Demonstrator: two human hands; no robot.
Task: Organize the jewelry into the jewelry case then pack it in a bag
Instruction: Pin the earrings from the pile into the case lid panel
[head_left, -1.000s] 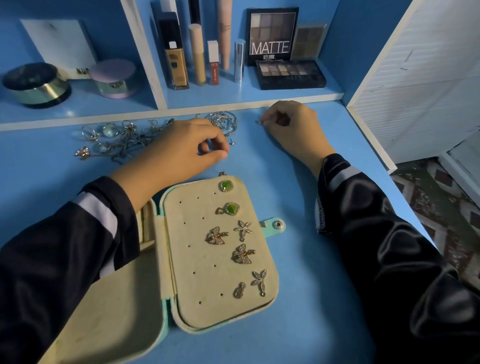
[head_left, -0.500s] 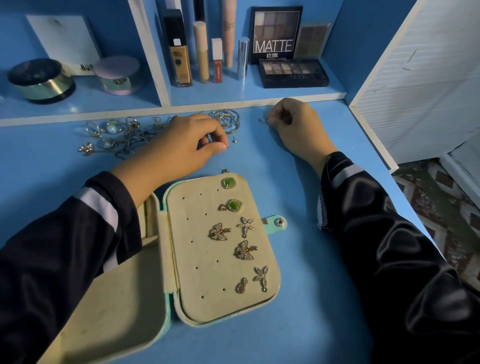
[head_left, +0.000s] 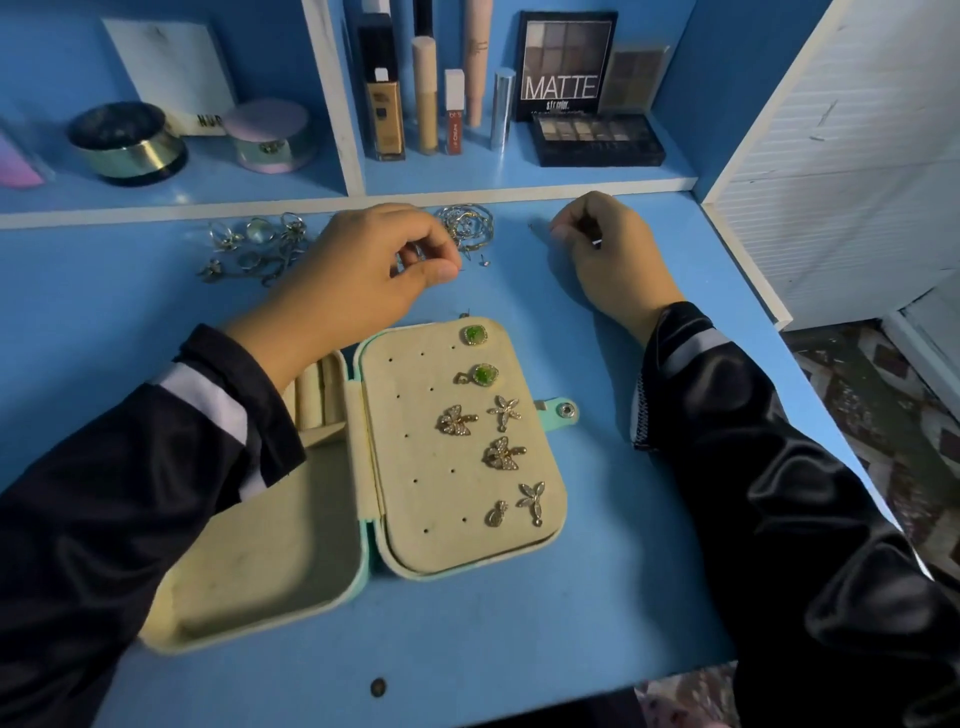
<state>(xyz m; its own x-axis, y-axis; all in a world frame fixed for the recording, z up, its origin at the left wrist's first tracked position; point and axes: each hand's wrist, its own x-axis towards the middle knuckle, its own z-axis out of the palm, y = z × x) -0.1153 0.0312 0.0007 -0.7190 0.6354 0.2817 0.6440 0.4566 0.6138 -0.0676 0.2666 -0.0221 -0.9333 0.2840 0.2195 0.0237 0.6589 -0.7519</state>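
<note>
**While one hand pinches, the case lies open**

Because the earrings (head_left: 503, 453) pinned in the jewelry case (head_left: 410, 457) near the worktop's front edge look light, stiff and slippery, grip fronts — not thin posts. Left hand (head_left: 374, 270) pinches a small piece (head_left: 415, 254); right hand (head_left: 608, 254) is curled, contents unclear. Loose jewelry (head_left: 254, 244) lines the far edge.

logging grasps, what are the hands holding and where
Left hand pinches a small metal piece between thumb and finger; which part cannot be told. Right hand is curled; whether it holds anything cannot be told.
</note>
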